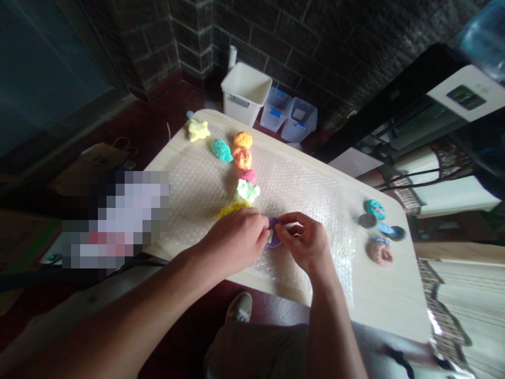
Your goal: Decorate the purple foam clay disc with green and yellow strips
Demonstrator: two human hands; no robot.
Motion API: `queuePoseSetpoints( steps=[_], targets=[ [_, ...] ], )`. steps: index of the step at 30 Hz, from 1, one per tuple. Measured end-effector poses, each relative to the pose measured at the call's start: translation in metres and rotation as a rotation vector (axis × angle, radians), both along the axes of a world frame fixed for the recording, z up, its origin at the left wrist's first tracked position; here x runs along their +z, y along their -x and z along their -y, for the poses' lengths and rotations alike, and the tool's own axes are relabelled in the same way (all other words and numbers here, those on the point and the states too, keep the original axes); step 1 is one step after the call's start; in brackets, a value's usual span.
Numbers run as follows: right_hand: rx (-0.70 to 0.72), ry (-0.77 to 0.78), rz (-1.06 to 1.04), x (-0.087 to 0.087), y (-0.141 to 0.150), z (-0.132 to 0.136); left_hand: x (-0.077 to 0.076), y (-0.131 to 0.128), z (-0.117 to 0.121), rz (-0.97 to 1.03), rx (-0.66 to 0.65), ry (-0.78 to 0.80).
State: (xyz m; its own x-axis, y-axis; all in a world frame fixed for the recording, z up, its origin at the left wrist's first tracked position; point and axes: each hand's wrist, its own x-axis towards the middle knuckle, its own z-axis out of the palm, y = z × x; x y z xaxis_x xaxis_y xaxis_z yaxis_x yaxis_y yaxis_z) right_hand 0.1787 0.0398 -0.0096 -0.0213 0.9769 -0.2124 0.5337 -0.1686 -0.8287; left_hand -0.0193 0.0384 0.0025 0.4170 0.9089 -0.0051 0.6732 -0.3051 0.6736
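Between my two hands is a round, flattish purple piece (pixel 275 238), apparently of soft clay. My left hand (pixel 245 237) is closed on its left side, with a small pale bit showing by the thumb. The thumb and bent fingers of my right hand (pixel 303 237) grip its right edge. Yellow clay (pixel 232 209) lies just beyond my left hand, which partly covers it. Further back, a pale green ruffled piece (pixel 248 190), a pink lump (pixel 248 176), an orange-red piece (pixel 242 158) and an orange lump (pixel 243 139) form a line.
Bubble wrap (pixel 303 189) covers much of the wooden table (pixel 398 295). A turquoise piece (pixel 221 150) and a pale yellow one (pixel 198 130) lie back left. At right are a blue piece (pixel 374 209), a pinkish piece (pixel 381 253) and dark round items (pixel 395 233). Bins (pixel 246 87) stand behind.
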Motion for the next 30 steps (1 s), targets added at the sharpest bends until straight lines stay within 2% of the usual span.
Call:
queuePoseSetpoints(
  steps=[30],
  targets=[
    [-0.006,0.035,-0.064,-0.0019,-0.0030,-0.0005,-0.0038,-0.0009,0.0002,0.031,0.000,-0.003]
  ],
)
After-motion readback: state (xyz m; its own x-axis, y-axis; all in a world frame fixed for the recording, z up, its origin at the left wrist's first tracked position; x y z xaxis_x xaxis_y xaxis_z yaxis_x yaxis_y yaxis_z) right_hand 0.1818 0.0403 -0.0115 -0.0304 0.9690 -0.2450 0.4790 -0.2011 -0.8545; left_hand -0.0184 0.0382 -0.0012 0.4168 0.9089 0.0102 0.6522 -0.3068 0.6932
